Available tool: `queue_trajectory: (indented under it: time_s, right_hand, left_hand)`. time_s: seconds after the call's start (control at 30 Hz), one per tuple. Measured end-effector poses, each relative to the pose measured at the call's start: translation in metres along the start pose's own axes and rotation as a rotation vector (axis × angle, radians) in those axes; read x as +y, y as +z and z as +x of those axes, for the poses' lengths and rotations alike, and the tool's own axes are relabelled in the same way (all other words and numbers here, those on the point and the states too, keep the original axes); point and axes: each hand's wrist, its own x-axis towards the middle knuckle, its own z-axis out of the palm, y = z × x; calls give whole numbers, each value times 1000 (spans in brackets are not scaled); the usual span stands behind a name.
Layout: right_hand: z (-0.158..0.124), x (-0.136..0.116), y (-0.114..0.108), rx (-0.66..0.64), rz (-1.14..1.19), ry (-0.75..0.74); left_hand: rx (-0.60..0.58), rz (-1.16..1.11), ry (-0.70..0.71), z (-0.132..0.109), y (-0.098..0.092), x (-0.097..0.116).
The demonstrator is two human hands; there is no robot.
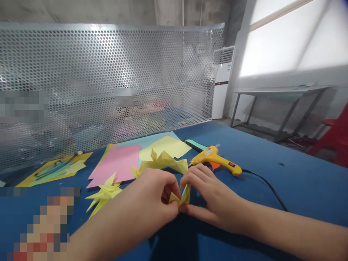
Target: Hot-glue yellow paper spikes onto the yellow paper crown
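Note:
Between my two hands, just above the blue table, is a small folded piece of yellow paper (pixel 185 195). My left hand (pixel 157 194) pinches it from the left, thumb below and fingers curled over. From the right, the fingertips and thumb of my right hand (pixel 208 195) are closed on it. Parts of the paper are hidden by my fingers. Behind my hands lies a larger folded yellow paper shape (pixel 164 161). A spiky yellow paper piece (pixel 107 194) sits left of my left forearm, partly covered by it.
A yellow glue gun (pixel 214 158) with a black cord lies right of the papers, near a green-and-black tool (pixel 196 145). Pink sheets (pixel 119 163) and yellow sheets (pixel 171 145) spread behind. A perforated metal screen (pixel 108 79) borders the blue table (pixel 272 170).

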Motion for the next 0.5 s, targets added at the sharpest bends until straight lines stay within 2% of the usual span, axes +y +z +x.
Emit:
queue_trajectory:
  time_s: [0.5]
  right_hand:
    - [1,2,1,-14,13,12]
  left_hand:
    - [-2,-58,7,2,3,-4]
